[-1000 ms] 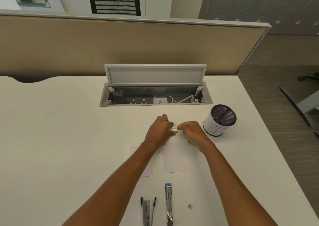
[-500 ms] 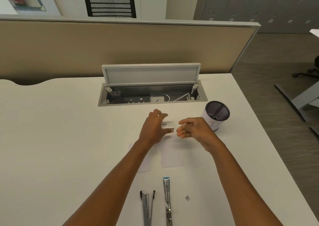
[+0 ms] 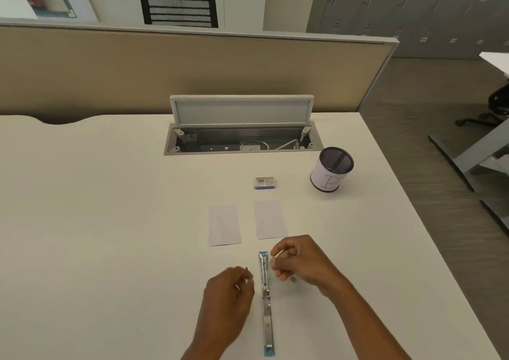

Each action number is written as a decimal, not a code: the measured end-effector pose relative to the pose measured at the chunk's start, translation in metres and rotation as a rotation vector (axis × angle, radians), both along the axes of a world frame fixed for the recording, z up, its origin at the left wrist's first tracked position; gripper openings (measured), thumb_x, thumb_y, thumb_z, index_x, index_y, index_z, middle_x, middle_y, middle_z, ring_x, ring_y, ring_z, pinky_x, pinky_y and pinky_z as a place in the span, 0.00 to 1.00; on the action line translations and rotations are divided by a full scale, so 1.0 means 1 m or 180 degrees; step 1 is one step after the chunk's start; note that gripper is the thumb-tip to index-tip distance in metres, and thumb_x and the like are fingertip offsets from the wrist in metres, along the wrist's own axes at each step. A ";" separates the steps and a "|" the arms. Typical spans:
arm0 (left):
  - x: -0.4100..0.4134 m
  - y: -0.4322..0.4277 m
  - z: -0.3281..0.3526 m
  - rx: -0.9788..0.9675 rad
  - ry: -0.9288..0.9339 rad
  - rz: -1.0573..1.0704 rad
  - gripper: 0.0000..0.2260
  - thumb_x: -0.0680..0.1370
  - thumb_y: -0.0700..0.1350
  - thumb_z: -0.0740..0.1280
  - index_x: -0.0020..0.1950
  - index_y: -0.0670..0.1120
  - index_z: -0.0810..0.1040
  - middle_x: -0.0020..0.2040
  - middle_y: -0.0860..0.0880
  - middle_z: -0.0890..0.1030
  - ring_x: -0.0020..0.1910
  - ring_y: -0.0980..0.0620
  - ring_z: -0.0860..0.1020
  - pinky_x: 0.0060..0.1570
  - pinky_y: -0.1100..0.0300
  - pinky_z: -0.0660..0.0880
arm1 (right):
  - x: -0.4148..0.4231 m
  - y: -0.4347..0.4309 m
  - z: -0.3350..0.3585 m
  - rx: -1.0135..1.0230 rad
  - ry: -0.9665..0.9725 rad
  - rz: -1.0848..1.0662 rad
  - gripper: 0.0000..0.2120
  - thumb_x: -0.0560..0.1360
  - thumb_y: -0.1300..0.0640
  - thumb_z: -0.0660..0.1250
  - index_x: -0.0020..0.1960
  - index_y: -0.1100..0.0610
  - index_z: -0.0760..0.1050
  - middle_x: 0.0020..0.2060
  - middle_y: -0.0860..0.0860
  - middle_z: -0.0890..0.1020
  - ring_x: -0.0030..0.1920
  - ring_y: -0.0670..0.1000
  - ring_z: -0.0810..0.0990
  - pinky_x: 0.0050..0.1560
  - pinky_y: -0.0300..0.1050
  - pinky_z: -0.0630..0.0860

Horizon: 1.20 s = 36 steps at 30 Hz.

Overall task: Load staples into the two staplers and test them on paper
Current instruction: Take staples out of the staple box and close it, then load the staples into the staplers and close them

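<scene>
A silver stapler [image 3: 266, 299] with blue ends lies opened out flat on the white desk [image 3: 110, 222], its length pointing away from me. My right hand [image 3: 300, 263] is just right of its far end, pinching a thin pale staple strip [image 3: 276, 254] between thumb and forefinger. My left hand [image 3: 228, 296] hovers with curled fingers just left of the stapler and covers the spot where the second stapler lay; only a dark tip [image 3: 247, 269] shows. Two small paper slips [image 3: 224, 224] [image 3: 270, 219] lie side by side beyond the hands. The staple box [image 3: 265, 183] sits behind them.
A mesh pen cup [image 3: 332, 169] with a white label stands at the right rear. An open cable tray [image 3: 242, 139] with its lid raised is sunk into the desk behind the box. The desk's right edge [image 3: 429, 235] drops to the floor. A small scrap [image 3: 292, 279] lies under my right hand.
Both hands have left the staple box and drawn back toward me. The box now sits alone on the desk. My right hand carries a staple strip to the open stapler's far end.
</scene>
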State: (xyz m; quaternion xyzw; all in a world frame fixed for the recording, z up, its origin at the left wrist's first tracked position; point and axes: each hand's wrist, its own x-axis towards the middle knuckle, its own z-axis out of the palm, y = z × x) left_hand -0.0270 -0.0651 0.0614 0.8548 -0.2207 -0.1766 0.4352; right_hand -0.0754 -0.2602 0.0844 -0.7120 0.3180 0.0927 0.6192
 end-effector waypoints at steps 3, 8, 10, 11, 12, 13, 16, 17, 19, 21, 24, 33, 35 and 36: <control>-0.027 0.007 -0.003 0.0325 0.0075 -0.0285 0.04 0.76 0.50 0.69 0.50 0.56 0.78 0.34 0.57 0.79 0.33 0.60 0.76 0.44 0.61 0.77 | -0.008 0.013 0.001 0.0053 -0.0006 -0.0043 0.05 0.71 0.71 0.68 0.48 0.68 0.79 0.35 0.65 0.84 0.31 0.55 0.83 0.35 0.44 0.81; -0.041 0.001 -0.011 0.0753 0.0074 -0.0360 0.12 0.77 0.58 0.63 0.56 0.55 0.75 0.46 0.53 0.82 0.46 0.54 0.80 0.49 0.59 0.75 | -0.013 0.024 0.004 -0.0300 0.0113 -0.0158 0.05 0.70 0.72 0.68 0.46 0.70 0.78 0.36 0.65 0.85 0.36 0.60 0.86 0.41 0.49 0.84; -0.046 -0.001 -0.017 0.0988 0.0045 -0.0435 0.13 0.77 0.61 0.61 0.52 0.52 0.75 0.47 0.51 0.82 0.47 0.50 0.80 0.47 0.58 0.74 | -0.012 0.027 0.005 -0.0532 0.0215 -0.0218 0.03 0.69 0.72 0.68 0.44 0.70 0.79 0.33 0.62 0.85 0.34 0.60 0.86 0.38 0.47 0.83; -0.048 -0.002 -0.020 0.1083 0.0037 -0.0491 0.14 0.77 0.61 0.61 0.51 0.51 0.75 0.47 0.51 0.81 0.47 0.49 0.80 0.46 0.57 0.73 | -0.011 0.028 0.005 -0.0653 0.0259 -0.0238 0.02 0.69 0.71 0.70 0.42 0.69 0.80 0.32 0.60 0.84 0.33 0.58 0.85 0.35 0.46 0.83; -0.051 -0.003 -0.024 0.1145 0.0043 -0.0528 0.15 0.77 0.61 0.61 0.50 0.51 0.75 0.48 0.50 0.81 0.48 0.48 0.79 0.46 0.57 0.73 | -0.010 0.030 0.004 -0.0773 0.0288 -0.0238 0.01 0.69 0.70 0.71 0.41 0.67 0.80 0.31 0.58 0.83 0.30 0.56 0.84 0.33 0.44 0.82; -0.053 -0.003 -0.027 0.1193 0.0072 -0.0557 0.15 0.78 0.61 0.61 0.51 0.51 0.76 0.49 0.49 0.80 0.49 0.48 0.79 0.47 0.57 0.73 | -0.009 0.032 0.004 -0.0891 0.0312 -0.0217 0.01 0.68 0.68 0.73 0.39 0.65 0.81 0.31 0.56 0.83 0.29 0.54 0.82 0.32 0.43 0.80; -0.057 -0.004 -0.037 0.1269 0.0162 -0.0611 0.17 0.78 0.61 0.60 0.53 0.50 0.77 0.52 0.48 0.80 0.52 0.47 0.79 0.49 0.57 0.74 | -0.002 0.038 0.000 -0.1233 0.0401 -0.0102 0.02 0.66 0.64 0.75 0.37 0.60 0.83 0.33 0.53 0.83 0.31 0.49 0.77 0.34 0.42 0.75; -0.058 -0.004 -0.039 0.1257 0.0177 -0.0617 0.17 0.78 0.61 0.60 0.53 0.50 0.77 0.52 0.48 0.80 0.52 0.47 0.79 0.49 0.57 0.74 | 0.000 0.040 -0.001 -0.1279 0.0426 -0.0115 0.02 0.66 0.64 0.75 0.36 0.60 0.83 0.33 0.53 0.83 0.32 0.49 0.77 0.34 0.41 0.73; -0.060 -0.006 -0.044 0.1210 0.0232 -0.0608 0.16 0.78 0.61 0.60 0.52 0.50 0.78 0.51 0.48 0.81 0.51 0.47 0.80 0.48 0.57 0.75 | 0.005 0.043 -0.005 -0.1380 0.0502 -0.0173 0.02 0.65 0.65 0.75 0.36 0.60 0.83 0.33 0.52 0.84 0.34 0.49 0.78 0.35 0.38 0.72; -0.060 -0.008 -0.047 0.1176 0.0282 -0.0603 0.16 0.78 0.60 0.61 0.50 0.49 0.79 0.49 0.48 0.82 0.49 0.47 0.80 0.47 0.56 0.76 | 0.009 0.047 -0.009 -0.1494 0.0590 -0.0219 0.03 0.65 0.64 0.75 0.35 0.62 0.82 0.33 0.51 0.84 0.36 0.48 0.81 0.36 0.37 0.72; -0.060 -0.010 -0.050 0.1164 0.0314 -0.0608 0.17 0.78 0.60 0.60 0.49 0.48 0.79 0.48 0.47 0.82 0.47 0.46 0.80 0.47 0.56 0.76 | 0.013 0.051 -0.013 -0.1699 0.0690 -0.0244 0.04 0.65 0.63 0.77 0.35 0.62 0.82 0.31 0.48 0.83 0.36 0.49 0.82 0.38 0.38 0.74; -0.061 -0.020 -0.047 0.1386 -0.0264 -0.0817 0.20 0.80 0.60 0.56 0.62 0.47 0.72 0.53 0.46 0.82 0.51 0.43 0.81 0.49 0.54 0.75 | 0.005 0.056 -0.020 -0.1944 0.0782 -0.0471 0.04 0.69 0.61 0.69 0.36 0.56 0.80 0.37 0.49 0.84 0.41 0.54 0.82 0.44 0.45 0.80; -0.061 -0.025 -0.043 0.1474 -0.0363 -0.0850 0.17 0.81 0.56 0.56 0.61 0.46 0.72 0.52 0.45 0.83 0.50 0.42 0.82 0.48 0.54 0.75 | 0.001 0.054 -0.021 -0.1843 0.0632 -0.0577 0.04 0.70 0.62 0.69 0.37 0.57 0.80 0.36 0.50 0.84 0.41 0.53 0.83 0.45 0.46 0.80; -0.061 -0.027 -0.041 0.1472 -0.0464 -0.0803 0.14 0.81 0.54 0.59 0.59 0.46 0.74 0.49 0.46 0.83 0.46 0.43 0.83 0.45 0.54 0.76 | -0.001 0.053 -0.020 -0.1756 0.0544 -0.0639 0.04 0.70 0.63 0.69 0.37 0.58 0.80 0.35 0.50 0.84 0.40 0.53 0.83 0.46 0.48 0.80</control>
